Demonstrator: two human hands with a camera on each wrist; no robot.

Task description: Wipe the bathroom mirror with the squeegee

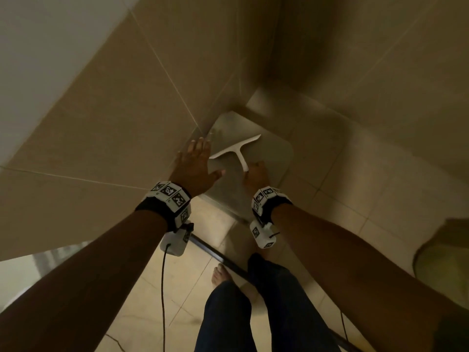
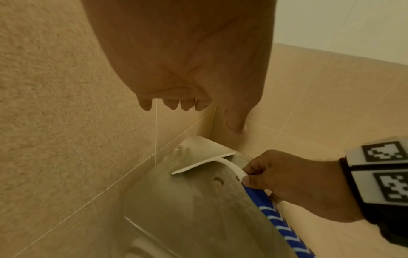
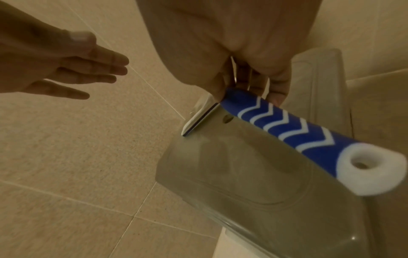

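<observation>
A squeegee [image 1: 238, 151] with a white T-shaped blade lies on top of a grey cistern-like box [image 1: 276, 151] in the tiled corner. My right hand [image 1: 255, 172] grips its handle just below the white neck. The right wrist view shows that handle [image 3: 287, 125] as blue with white chevrons and a white end cap, my right hand [image 3: 253, 83] curled round its upper part. My left hand [image 1: 196, 158] is open with straight fingers, against or close to the wall tile left of the blade. In the left wrist view the squeegee [image 2: 205, 164] rests blade-down on the box. No mirror shows.
Beige wall tiles [image 1: 142, 102] meet in a corner behind the box. Below are floor tiles, a dark floor strip [image 1: 220, 257], and my legs in dark trousers [image 1: 253, 313] with a bare foot. A yellowish round object [image 1: 444, 262] sits at the right edge.
</observation>
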